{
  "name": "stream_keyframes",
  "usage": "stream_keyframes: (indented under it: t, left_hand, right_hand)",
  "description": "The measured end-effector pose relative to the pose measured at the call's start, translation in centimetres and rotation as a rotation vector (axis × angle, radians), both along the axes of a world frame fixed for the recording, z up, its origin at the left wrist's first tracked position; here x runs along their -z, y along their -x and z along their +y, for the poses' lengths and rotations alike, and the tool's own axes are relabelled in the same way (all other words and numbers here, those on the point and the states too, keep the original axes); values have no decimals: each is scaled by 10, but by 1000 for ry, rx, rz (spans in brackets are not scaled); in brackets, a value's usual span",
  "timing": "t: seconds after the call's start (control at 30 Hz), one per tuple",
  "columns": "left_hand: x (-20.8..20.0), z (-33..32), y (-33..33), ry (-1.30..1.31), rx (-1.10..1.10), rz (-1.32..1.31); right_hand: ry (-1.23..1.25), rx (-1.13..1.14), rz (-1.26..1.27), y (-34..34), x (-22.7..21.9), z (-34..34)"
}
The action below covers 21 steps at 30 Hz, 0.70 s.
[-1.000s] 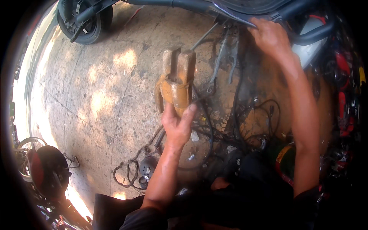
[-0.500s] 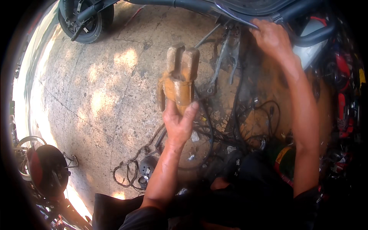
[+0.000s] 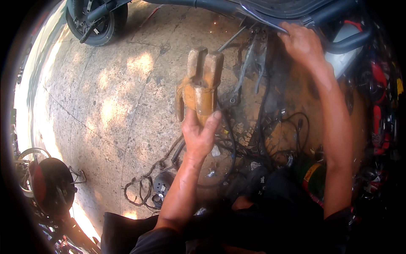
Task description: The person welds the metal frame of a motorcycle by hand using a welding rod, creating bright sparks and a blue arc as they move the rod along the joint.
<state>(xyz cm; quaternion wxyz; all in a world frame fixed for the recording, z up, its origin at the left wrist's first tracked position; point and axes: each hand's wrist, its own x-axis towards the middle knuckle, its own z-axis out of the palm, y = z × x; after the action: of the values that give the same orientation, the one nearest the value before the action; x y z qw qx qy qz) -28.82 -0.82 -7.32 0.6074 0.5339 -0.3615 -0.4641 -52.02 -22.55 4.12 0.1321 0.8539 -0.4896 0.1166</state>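
Gripping rusty 2-pronged block (image 3: 198,100), left hand (image 3: 198,137) above concrete floor (image 3: 148,120); right hand (image 3: 303,44) grip closed on thin metal strip (image 3: 264,20) by vehicle frame (image 3: 218,5). Sparks (image 3: 215,23) nearby: work seems under way, remainder unclear.

In the middle of the frame, the block (image 3: 198,95) is in the left hand (image 3: 198,134), in front of the floor (image 3: 93,106). The right hand (image 3: 302,45) is at upper right, near the tube frame (image 3: 211,5), which runs along the top edge. A wheel (image 3: 100,38) is at upper left. Cables (image 3: 263,154) lie on the floor, below and right of the block. At lower left is a round object (image 3: 57,186).
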Motion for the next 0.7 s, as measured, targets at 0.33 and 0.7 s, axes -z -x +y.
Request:
stream_keyframes:
  t: [0.33, 0.7]
  left_hand:
    - [-6, 2, 5, 274, -15, -508]
    - [0, 10, 2, 46, -83, -55]
  right_hand:
    - [11, -9, 14, 4, 3, -4]
    - [13, -7, 3, 3, 4, -4]
